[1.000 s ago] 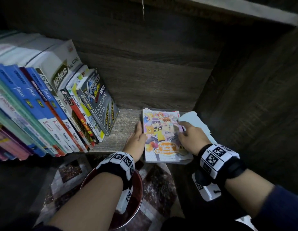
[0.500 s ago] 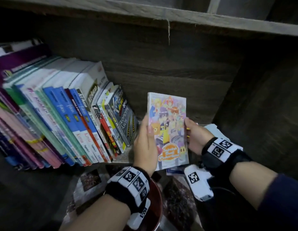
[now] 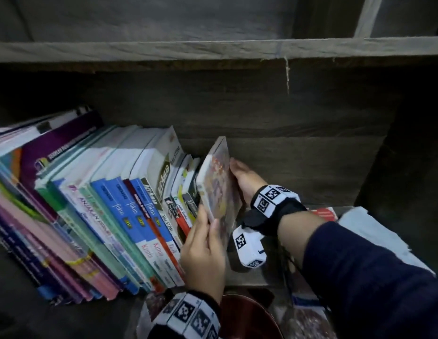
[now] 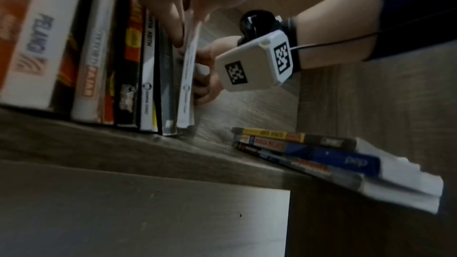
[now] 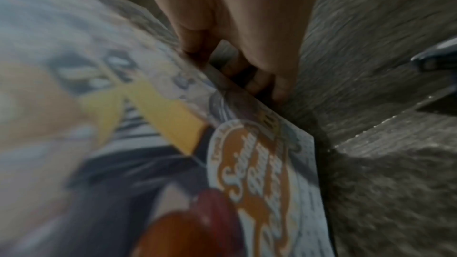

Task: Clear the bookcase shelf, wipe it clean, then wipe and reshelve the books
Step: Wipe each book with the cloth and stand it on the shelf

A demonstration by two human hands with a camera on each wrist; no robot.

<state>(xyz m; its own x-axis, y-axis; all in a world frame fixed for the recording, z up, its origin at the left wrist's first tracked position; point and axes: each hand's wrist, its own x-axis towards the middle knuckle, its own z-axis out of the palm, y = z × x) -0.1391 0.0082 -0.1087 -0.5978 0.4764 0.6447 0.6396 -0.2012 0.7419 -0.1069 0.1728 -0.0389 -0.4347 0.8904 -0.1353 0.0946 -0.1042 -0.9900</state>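
A comic book (image 3: 219, 182) with a colourful cartoon cover stands nearly upright on the wooden shelf (image 4: 123, 149), leaning against the right end of the row of books (image 3: 115, 204). My left hand (image 3: 209, 221) pinches its near edge, thumb on the cover. My right hand (image 3: 240, 174) grips its far edge from the right. In the left wrist view the comic book (image 4: 189, 77) is the last spine in the row, with my right hand (image 4: 205, 83) against it. Close up, the cover (image 5: 173, 144) fills the right wrist view, and my fingers (image 5: 235, 56) curl at its edge.
A short stack of books (image 4: 309, 149) lies flat at the shelf's right end on a white cloth or paper (image 3: 369, 231). The bookcase side wall (image 3: 413, 167) stands right of it. A dark red bowl (image 3: 247, 314) sits below the shelf front.
The comic book was lifted off the flat stack, turned upright and carried left against the row. Both hands moved with it.
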